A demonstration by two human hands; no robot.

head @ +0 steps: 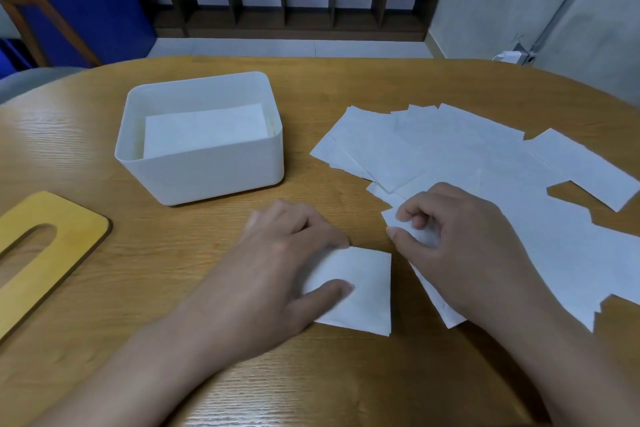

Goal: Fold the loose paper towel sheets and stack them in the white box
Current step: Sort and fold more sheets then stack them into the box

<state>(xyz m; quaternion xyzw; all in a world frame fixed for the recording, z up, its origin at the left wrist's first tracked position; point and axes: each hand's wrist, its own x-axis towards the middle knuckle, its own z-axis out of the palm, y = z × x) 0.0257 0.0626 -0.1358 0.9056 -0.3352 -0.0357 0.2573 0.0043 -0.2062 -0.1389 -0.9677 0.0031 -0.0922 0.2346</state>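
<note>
White paper towel sheets [485, 163] lay fanned and overlapping across the right half of the frame on the wooden table [329, 87], as I saw it through the head camera. At lower centre, my operator's left hand [277, 263] rested on a folded sheet [363, 291], its thumb flat on the paper and its fingers extended over the sheet's upper left edge. Just to the right, the right hand [460, 243] pinched the corner of a loose sheet [419, 234] between thumb and curled fingers, above the near edge of the pile. The white box [204, 170] stood at centre left, with a stack of folded sheets [204, 130] lying inside it. A yellow wooden lid [45, 253] with a slot lay at the left edge.
</note>
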